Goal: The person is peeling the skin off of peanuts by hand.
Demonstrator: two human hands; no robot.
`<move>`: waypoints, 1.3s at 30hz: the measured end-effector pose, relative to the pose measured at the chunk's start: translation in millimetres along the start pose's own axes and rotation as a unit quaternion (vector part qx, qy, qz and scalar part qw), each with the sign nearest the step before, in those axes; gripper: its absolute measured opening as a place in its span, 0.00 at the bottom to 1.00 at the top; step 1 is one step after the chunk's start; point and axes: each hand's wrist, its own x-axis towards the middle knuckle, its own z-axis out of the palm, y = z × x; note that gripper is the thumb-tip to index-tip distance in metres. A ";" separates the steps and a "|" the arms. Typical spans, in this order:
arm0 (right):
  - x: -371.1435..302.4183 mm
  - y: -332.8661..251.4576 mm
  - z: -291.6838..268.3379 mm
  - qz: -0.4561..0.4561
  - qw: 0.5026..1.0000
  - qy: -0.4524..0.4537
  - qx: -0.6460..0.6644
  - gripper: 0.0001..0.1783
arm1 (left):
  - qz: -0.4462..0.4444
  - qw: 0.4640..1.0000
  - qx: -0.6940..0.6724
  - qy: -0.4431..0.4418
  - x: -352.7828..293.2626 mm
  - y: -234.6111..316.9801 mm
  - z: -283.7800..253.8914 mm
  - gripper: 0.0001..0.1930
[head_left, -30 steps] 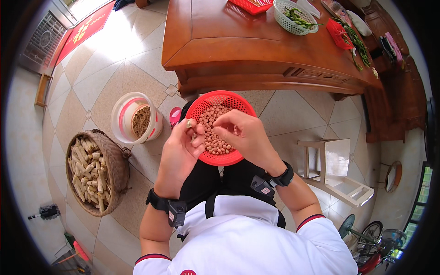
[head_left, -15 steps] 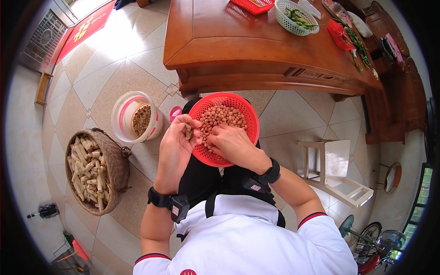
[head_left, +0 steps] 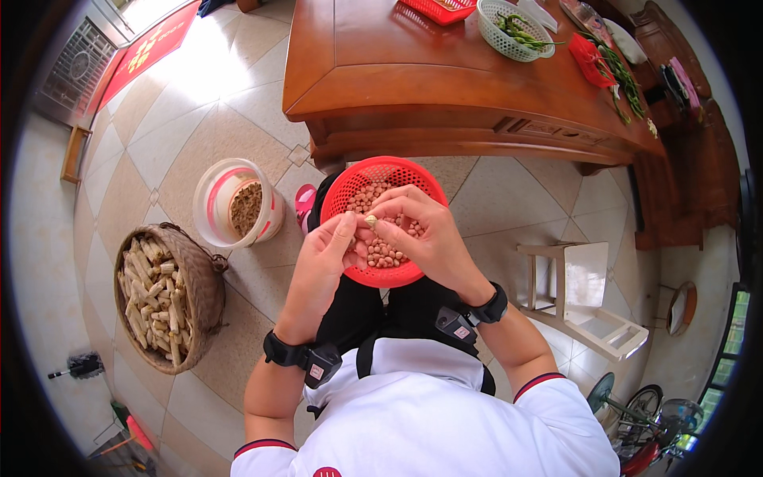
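Note:
A red perforated basket (head_left: 434, 184) rests on my lap with many shelled, pinkish-brown peanuts (head_left: 385, 256) in it. Above these nuts my two hands meet. Between thumb and fingertips, my right hand (head_left: 423, 226) pinches a small pale peanut pod (head_left: 371, 221). My left hand (head_left: 321, 258) is closed beside it, thumb and fingertips drawn together close to the pod. Whatever lies inside the left fingers is hidden.
Left of the basket stands a white bucket (head_left: 208, 208) with brown peanut shells (head_left: 245, 208). Farther left is a woven basket (head_left: 208, 294) of corn cobs (head_left: 155, 300). A wooden table (head_left: 373, 87) is ahead, and a white stool (head_left: 584, 274) stands at right.
My right hand has risen from among the peanuts and now pinches a pale pod near my left fingertips. The shell pieces seen in my left hand are no longer visible. The basket shifted slightly left.

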 end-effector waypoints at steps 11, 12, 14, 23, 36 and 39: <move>-4.8 -2.3 2.1 -0.032 0.999 -0.020 0.010 0.12 | -0.049 0.998 -0.037 -0.022 -1.4 -5.6 5.9 0.16; -4.9 -1.3 2.1 -0.038 0.999 -0.022 -0.010 0.12 | -0.049 0.998 -0.037 -0.022 -1.5 -5.4 6.6 0.16; -4.7 0.9 2.5 -0.044 0.998 -0.024 -0.030 0.12 | -0.047 0.999 -0.019 -0.015 -1.7 -4.5 7.8 0.16; -5.3 3.8 3.4 -0.133 0.984 0.018 -0.119 0.11 | -0.058 0.998 -0.013 -0.035 -2.0 -6.6 3.3 0.13; -6.9 6.0 10.7 -0.178 0.967 0.069 -0.167 0.10 | -0.080 0.995 -0.057 -0.025 -3.9 -1.9 6.5 0.12; -7.4 6.3 10.0 -0.177 0.967 0.068 -0.169 0.10 | -0.082 0.994 -0.069 -0.034 -2.6 -5.0 5.1 0.12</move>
